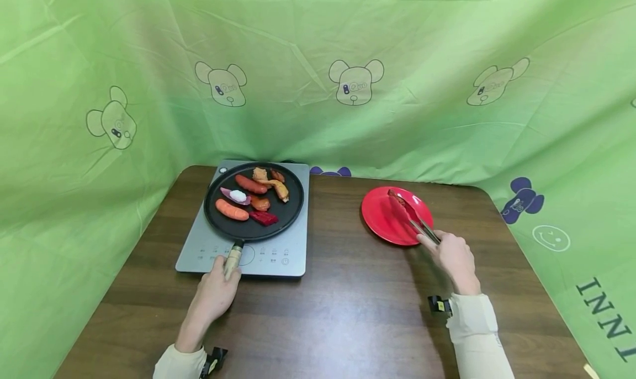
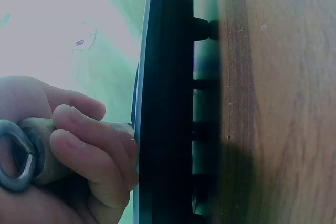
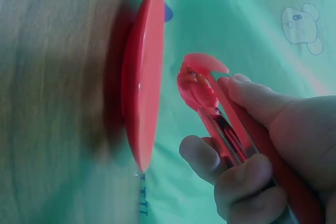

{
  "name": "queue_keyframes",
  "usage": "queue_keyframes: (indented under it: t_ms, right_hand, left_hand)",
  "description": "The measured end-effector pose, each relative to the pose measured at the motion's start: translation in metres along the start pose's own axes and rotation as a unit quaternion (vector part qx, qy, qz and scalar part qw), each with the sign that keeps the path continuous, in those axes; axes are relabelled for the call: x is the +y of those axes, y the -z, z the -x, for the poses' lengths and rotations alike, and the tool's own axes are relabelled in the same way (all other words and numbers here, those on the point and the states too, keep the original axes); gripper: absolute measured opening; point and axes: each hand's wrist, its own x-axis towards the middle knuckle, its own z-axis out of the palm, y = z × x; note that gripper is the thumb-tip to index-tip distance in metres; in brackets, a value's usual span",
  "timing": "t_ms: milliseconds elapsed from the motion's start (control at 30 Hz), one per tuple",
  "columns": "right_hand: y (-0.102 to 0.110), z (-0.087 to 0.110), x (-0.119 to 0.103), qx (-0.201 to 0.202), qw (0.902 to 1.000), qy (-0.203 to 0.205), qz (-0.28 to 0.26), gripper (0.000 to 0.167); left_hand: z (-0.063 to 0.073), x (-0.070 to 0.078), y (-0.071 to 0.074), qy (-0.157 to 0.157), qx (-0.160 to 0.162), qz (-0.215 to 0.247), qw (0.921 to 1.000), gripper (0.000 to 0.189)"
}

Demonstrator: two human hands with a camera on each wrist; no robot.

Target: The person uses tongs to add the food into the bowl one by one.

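My left hand (image 1: 216, 290) grips the wooden-looking handle (image 1: 232, 261) of a black flat pan (image 1: 283, 224). In the left wrist view its fingers (image 2: 97, 153) curl round the handle, which ends in a metal ring (image 2: 23, 156). My right hand (image 1: 454, 257) holds red-and-metal tongs (image 1: 421, 224) over a red plate (image 1: 380, 219). Between the tong tips is a reddish-brown piece of food (image 3: 195, 85), apart from the plate in the right wrist view. On the pan lie a dark sausage (image 1: 250, 184), an orange-pink sausage (image 1: 231, 209), a dark red slice (image 1: 264, 218) and several other food pieces.
The pan stands on a silver induction cooker (image 1: 199, 252) with touch controls, at the left of a brown wooden table (image 1: 343, 301). A green curtain (image 1: 298, 125) with bear drawings hangs behind and at both sides. Black wrist devices (image 1: 439, 305) sit by the cuffs.
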Motion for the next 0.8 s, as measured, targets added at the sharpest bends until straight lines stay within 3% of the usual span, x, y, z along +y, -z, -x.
queue_keyframes:
  t_ms: [333, 800]
  right_hand:
    - [0.000, 0.004, 0.002, 0.014, 0.9999, 0.006, -0.004, 0.065]
    - [0.009, 0.008, -0.034, 0.035, 0.9979, 0.053, -0.012, 0.057]
  left_hand:
    - [0.000, -0.001, 0.000, 0.000, 0.004, -0.004, 1.0000, 0.037]
    - [-0.002, -0.002, 0.000, -0.004, 0.006, -0.006, 1.0000, 0.037]
